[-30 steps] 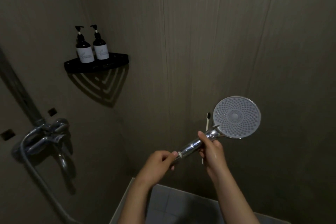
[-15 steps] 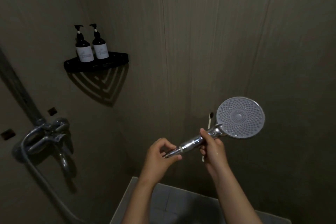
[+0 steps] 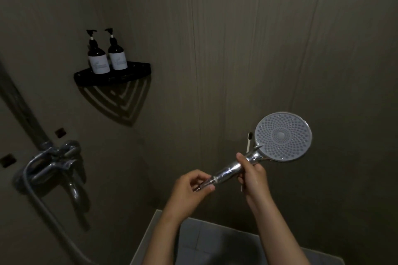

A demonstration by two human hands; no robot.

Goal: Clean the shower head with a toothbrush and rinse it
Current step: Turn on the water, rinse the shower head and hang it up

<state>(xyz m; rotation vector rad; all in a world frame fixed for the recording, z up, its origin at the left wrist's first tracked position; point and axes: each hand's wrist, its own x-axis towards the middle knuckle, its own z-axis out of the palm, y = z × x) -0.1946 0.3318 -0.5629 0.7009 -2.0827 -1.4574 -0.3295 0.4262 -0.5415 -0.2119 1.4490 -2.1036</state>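
Observation:
The chrome shower head (image 3: 283, 136) has a round grey nozzle face turned toward me. My right hand (image 3: 253, 175) grips its chrome handle and also holds a white toothbrush (image 3: 249, 140), whose dark bristle end sticks up left of the face. My left hand (image 3: 190, 187) pinches the hose connector (image 3: 204, 185) at the bottom end of the handle, where a short ribbed piece of metal hose shows between the fingers.
A chrome mixer tap (image 3: 53, 165) with a hose (image 3: 53, 224) hangs on the left wall. A black corner shelf (image 3: 112, 75) carries two dark pump bottles (image 3: 106, 55). Grey tiled floor (image 3: 215, 245) lies below my arms.
The shower head has shifted slightly right and up. My left hand's fingers have moved around the hose connector, and a short ribbed stretch of hose now shows below the handle.

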